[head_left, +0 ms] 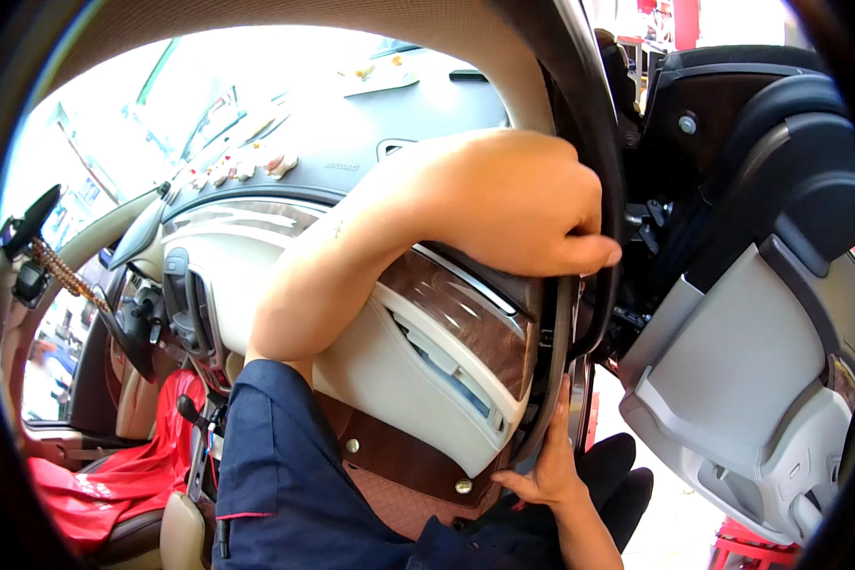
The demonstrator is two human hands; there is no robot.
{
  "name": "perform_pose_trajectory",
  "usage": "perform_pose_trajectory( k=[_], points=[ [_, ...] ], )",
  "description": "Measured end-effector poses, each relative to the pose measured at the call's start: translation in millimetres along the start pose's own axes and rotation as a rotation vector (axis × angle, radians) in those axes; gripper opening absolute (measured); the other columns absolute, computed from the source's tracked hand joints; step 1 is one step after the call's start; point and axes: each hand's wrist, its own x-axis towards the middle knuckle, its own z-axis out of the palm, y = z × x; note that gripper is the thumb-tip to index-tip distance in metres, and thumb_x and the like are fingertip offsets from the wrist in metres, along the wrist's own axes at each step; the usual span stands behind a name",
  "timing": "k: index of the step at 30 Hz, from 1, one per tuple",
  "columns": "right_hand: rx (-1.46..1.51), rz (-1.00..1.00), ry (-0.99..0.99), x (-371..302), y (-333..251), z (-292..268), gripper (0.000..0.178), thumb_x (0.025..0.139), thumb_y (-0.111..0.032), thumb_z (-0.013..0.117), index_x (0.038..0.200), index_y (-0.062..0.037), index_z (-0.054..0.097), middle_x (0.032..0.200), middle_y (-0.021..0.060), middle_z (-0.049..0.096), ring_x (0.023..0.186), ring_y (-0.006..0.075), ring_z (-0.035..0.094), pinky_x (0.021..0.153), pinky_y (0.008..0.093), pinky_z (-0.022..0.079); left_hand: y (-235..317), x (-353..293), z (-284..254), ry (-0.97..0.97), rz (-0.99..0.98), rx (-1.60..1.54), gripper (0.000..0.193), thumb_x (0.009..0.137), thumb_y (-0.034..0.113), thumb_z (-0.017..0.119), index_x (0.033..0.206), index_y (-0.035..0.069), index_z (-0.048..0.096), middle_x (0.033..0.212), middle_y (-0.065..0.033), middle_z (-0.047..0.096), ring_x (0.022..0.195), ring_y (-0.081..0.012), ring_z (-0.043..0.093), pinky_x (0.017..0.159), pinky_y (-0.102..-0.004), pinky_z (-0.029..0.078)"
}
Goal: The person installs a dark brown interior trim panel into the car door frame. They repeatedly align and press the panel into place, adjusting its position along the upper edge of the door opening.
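My left hand [532, 204] reaches across the dashboard to the front edge of the car's door opening. Its fingers are curled at a black rubber door seal [606, 142], with the thumb lying over the strip; the fingertips are hidden behind the hand. Lower down, my right hand [549, 465] rests against the trim at the side end of the dashboard [427, 389]. Its fingers stretch upward along the edge and its thumb is spread away. Behind my left wrist runs a brown wood-look panel [461, 309], above a cream glove-box area.
An open car door [731, 351] with a grey and cream inner panel stands at the right. Small ornaments [247, 166] line the dashboard top. Red cloth [133, 465] covers the far seat, beside a gear lever [190, 410]. Beads [62, 271] hang at the mirror. A red stool [746, 546] shows below the door.
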Motion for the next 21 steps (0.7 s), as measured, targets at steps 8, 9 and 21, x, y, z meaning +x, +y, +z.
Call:
perform_pose_trajectory(
  k=[8, 9, 21],
  points=[
    [-0.184, 0.265, -0.031, 45, -49, -16, 0.097, 0.093, -0.055, 0.065, 0.147, 0.0186, 0.032, 0.152, 0.0449, 0.030, 0.143, 0.0570, 0.034, 0.118, 0.0541, 0.034, 86, -45, 54, -0.016, 0.324, 0.412, 0.037, 0.079, 0.029, 0.062, 0.085, -0.006, 0.074, 0.085, -0.0157, 0.072, 0.090, -0.0290, 0.067, 0.095, -0.0413, 0.050],
    [-0.200, 0.238, -0.003, 49, -50, -12, 0.088, 0.097, -0.048, 0.062, 0.145, 0.0198, 0.035, 0.150, 0.0447, 0.034, 0.141, 0.0568, 0.038, 0.116, 0.0537, 0.037, 83, -50, 53, -0.008, 0.329, 0.377, 0.040, 0.079, 0.029, 0.061, 0.090, -0.007, 0.073, 0.090, -0.0166, 0.073, 0.093, -0.0298, 0.067, 0.099, -0.0413, 0.048],
    [-0.175, 0.248, 0.016, 58, -52, -16, 0.063, 0.095, -0.027, 0.060, 0.138, 0.0178, 0.048, 0.141, 0.0404, 0.050, 0.134, 0.0525, 0.050, 0.110, 0.0482, 0.045, 79, -44, 55, 0.020, 0.254, 0.344, 0.029, 0.070, 0.026, 0.064, 0.075, -0.002, 0.072, 0.078, -0.0151, 0.070, 0.085, -0.0269, 0.067, 0.087, -0.0365, 0.050]
  ],
)
